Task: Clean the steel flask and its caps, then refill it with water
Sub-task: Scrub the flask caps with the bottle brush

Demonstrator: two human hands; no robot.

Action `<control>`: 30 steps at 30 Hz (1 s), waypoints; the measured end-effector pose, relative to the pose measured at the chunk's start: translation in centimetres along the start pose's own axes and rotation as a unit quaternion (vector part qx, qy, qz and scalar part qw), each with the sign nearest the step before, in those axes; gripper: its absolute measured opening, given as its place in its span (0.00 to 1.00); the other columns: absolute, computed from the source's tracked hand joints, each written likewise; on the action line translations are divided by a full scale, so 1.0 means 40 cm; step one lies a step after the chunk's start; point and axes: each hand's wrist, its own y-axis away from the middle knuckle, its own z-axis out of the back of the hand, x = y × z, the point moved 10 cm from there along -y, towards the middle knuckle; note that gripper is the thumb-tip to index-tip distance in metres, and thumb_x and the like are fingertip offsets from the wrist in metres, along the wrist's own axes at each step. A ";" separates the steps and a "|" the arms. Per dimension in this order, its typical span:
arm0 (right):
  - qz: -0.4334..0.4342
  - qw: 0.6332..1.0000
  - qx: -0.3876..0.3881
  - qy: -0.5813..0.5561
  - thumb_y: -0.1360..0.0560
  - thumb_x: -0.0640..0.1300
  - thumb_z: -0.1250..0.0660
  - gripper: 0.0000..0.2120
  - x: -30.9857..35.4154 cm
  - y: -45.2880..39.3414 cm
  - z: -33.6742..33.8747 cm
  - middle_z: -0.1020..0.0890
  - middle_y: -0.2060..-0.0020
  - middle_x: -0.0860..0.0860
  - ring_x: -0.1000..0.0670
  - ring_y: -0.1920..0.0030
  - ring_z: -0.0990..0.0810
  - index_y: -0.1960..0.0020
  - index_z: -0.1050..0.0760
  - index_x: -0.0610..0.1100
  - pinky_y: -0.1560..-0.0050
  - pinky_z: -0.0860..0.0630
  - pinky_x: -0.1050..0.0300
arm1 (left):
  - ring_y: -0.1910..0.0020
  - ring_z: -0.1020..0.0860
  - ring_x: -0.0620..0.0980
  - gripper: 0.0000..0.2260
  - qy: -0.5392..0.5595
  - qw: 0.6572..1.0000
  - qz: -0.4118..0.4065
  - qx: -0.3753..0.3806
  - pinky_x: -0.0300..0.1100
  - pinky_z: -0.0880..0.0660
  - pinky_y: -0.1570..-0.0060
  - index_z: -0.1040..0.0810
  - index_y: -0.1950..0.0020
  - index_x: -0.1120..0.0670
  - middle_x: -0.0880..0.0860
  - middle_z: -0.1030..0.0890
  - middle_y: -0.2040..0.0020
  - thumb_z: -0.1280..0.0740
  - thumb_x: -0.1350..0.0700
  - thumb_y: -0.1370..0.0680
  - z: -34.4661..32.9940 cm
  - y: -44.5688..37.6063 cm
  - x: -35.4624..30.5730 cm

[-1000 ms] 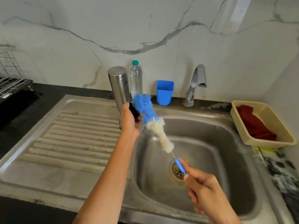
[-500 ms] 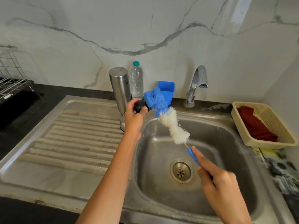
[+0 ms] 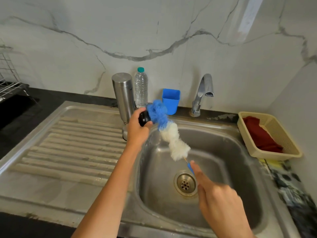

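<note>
My left hand (image 3: 137, 130) is curled around a small black cap (image 3: 144, 118), holding it up over the back left corner of the sink (image 3: 223, 140). My right hand (image 3: 219, 201) grips the blue handle of a bottle brush (image 3: 169, 133), forefinger stretched along it, above the basin near the drain (image 3: 185, 183). The brush's blue tip presses against the cap; its white bristles run down toward my right hand.

I see the stainless sink set in a dark counter (image 3: 51, 98), with its ribbed draining board (image 3: 72, 145) to the left. A wire rack (image 3: 8, 79) stands at the far left edge. A beige basket (image 3: 281, 133) holding a red cloth (image 3: 260, 134) sits to the right of the basin. The steel flask (image 3: 123, 97) stands upside down at the back of the draining board, just behind my left hand. A clear plastic bottle (image 3: 141, 88) with a teal lid stands beside it, then a blue cup (image 3: 171, 100), then the tap (image 3: 203, 93). I cannot tell whether water is running.
</note>
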 end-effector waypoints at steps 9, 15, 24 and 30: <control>0.047 0.998 0.006 0.032 0.25 0.46 0.37 0.33 0.044 -0.026 0.015 0.27 0.71 0.51 0.43 0.61 0.19 0.29 0.47 0.68 0.67 0.31 0.53 | 0.38 0.27 0.50 0.23 -0.053 0.998 -0.026 -0.001 0.54 0.27 0.38 0.29 0.34 0.45 0.50 0.26 0.36 0.31 0.63 0.26 0.030 -0.007 0.019; 0.014 0.992 0.106 0.060 0.20 0.49 0.49 0.29 0.023 -0.033 -0.020 0.21 0.51 0.50 0.45 0.47 0.21 0.29 0.61 0.69 0.50 0.27 0.52 | 0.41 0.25 0.50 0.21 0.008 1.000 -0.004 -0.030 0.50 0.27 0.37 0.27 0.36 0.47 0.51 0.24 0.39 0.31 0.64 0.26 0.062 -0.024 0.031; 0.000 0.993 0.105 0.045 0.20 0.50 0.50 0.29 -0.006 -0.030 -0.003 0.21 0.52 0.51 0.46 0.47 0.21 0.32 0.63 0.74 0.58 0.34 0.56 | 0.39 0.27 0.51 0.23 -0.037 0.997 -0.069 0.023 0.46 0.28 0.38 0.28 0.39 0.46 0.48 0.29 0.39 0.35 0.70 0.26 0.038 -0.032 -0.005; -0.011 0.997 0.048 0.061 0.22 0.46 0.46 0.31 -0.024 -0.078 0.017 0.23 0.63 0.50 0.44 0.54 0.20 0.28 0.56 0.68 0.62 0.34 0.53 | 0.38 0.27 0.50 0.23 -0.047 0.990 -0.099 0.088 0.44 0.25 0.41 0.29 0.35 0.48 0.47 0.31 0.37 0.34 0.68 0.25 -0.026 -0.006 -0.018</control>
